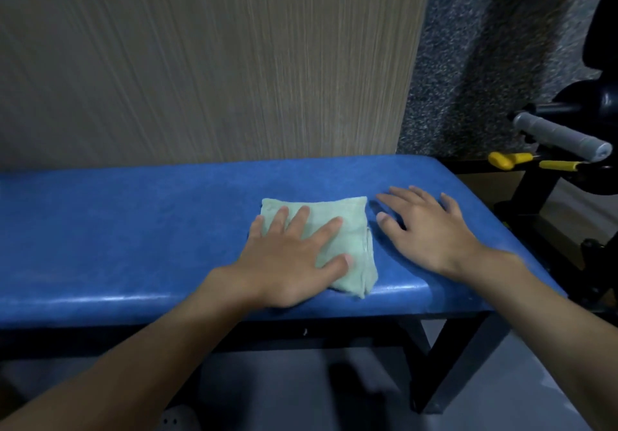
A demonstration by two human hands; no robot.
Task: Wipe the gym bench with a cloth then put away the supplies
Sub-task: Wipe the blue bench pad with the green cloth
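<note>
Wood-grain wall [200, 62] behind blue padded desk [133, 230] | folded green cloth [347, 230] on desk | left hand [287, 263] flat on cloth, fingers straight | right hand [428, 230] flat on desk beside cloth, fingers spread

Dim, cool light; glare streaks the front of the bench [100, 236], the wall [200, 62] is blurred, and frame edges bend.
</note>
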